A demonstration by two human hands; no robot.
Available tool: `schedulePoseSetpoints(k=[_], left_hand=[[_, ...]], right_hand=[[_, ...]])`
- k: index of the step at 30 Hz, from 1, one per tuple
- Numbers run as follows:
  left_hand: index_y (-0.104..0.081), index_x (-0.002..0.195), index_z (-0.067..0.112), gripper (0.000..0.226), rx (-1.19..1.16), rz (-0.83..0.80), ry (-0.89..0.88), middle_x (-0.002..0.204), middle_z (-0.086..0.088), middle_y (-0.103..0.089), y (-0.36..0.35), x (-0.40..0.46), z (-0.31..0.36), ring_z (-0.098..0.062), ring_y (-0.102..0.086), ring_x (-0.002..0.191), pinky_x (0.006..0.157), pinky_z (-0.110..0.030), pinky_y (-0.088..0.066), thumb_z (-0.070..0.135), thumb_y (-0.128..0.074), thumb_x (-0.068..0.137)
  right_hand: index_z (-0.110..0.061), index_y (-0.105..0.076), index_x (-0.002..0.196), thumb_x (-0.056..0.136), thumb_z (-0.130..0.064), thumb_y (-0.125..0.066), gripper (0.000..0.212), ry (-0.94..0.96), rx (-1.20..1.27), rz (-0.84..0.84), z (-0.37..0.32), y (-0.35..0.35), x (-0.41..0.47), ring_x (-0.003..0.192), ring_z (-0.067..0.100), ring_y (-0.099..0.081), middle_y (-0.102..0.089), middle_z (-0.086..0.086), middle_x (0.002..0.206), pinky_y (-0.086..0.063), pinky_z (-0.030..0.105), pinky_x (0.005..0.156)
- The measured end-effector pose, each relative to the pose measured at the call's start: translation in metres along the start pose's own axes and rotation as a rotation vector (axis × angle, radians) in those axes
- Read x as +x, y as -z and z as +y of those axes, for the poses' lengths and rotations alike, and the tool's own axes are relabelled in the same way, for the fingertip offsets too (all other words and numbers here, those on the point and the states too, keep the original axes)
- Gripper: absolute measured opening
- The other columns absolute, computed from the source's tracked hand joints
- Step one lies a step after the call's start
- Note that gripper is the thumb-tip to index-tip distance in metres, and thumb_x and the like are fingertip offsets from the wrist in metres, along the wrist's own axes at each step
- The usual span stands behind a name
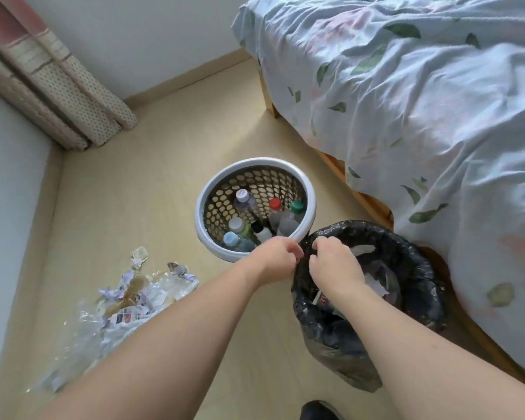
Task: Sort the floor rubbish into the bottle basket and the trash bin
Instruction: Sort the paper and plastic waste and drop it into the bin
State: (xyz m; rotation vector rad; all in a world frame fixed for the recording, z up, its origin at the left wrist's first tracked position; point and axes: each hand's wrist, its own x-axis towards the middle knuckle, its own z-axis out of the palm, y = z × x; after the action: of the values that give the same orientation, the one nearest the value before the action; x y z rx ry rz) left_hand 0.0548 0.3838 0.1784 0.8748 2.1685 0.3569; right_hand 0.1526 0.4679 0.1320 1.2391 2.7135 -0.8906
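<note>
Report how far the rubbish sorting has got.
Done: bottles stand in the white basket. In hand: the left hand and right hand pinch the black liner at the trash bin rim. Left: crumpled paper and plastic on the floor.

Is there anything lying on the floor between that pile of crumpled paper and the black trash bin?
Nothing on the floor itself. The paper pile and the trash bin are separated by bare floor, crossed only by the person's left forearm, held above it. Both hands, left and right, are at the bin's liner rim.
</note>
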Motion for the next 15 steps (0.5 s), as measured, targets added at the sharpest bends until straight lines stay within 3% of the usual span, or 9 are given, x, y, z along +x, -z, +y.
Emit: schedulePoseSetpoints(k=[4,8,11,15], left_hand=[[-0.069,0.107,0.021,0.033,-0.186,0.115,0.033,0.107,0.003,-0.069,0.026,-0.019,-0.051,-0.016,-0.065,0.097,0.086,-0.032,-0.055,0.01,-0.045,0.088],[-0.067,0.104,0.021,0.031,-0.368,0.177,0.083,0.098,0.003,-0.07,0.051,-0.051,-0.114,-0.014,-0.067,0.086,0.07,-0.025,-0.051,0.008,-0.045,0.086],[-0.066,0.105,0.017,0.03,-0.436,0.223,0.152,0.099,-0.002,-0.07,0.066,-0.078,-0.166,-0.014,-0.064,0.081,0.069,-0.024,-0.049,0.005,-0.045,0.087],[-0.065,0.107,0.016,0.033,-0.442,0.275,0.231,0.102,-0.003,-0.07,0.075,-0.122,-0.225,-0.015,-0.063,0.082,0.077,-0.028,-0.052,0.004,-0.041,0.088]], right_hand=[[-0.009,-0.059,0.101,0.094,-0.023,-0.048,0.019,0.101,-0.042,0.062,-0.046,-0.023,0.006,0.097,0.028,-0.06,-0.059,0.009,0.101,-0.053,0.041,0.081],[-0.015,-0.052,0.087,0.09,-0.024,-0.047,0.011,0.175,-0.223,0.078,-0.077,-0.044,-0.002,0.083,0.027,-0.061,-0.061,0.005,0.087,-0.051,0.039,0.069],[-0.016,-0.045,0.089,0.086,-0.021,-0.048,0.006,0.09,-0.241,-0.003,-0.093,-0.054,-0.013,0.082,0.029,-0.061,-0.058,0.004,0.085,-0.049,0.036,0.066],[-0.016,-0.056,0.085,0.083,-0.02,-0.05,0.007,0.026,-0.393,-0.185,-0.114,-0.056,-0.027,0.082,0.024,-0.063,-0.061,0.003,0.083,-0.055,0.034,0.071]])
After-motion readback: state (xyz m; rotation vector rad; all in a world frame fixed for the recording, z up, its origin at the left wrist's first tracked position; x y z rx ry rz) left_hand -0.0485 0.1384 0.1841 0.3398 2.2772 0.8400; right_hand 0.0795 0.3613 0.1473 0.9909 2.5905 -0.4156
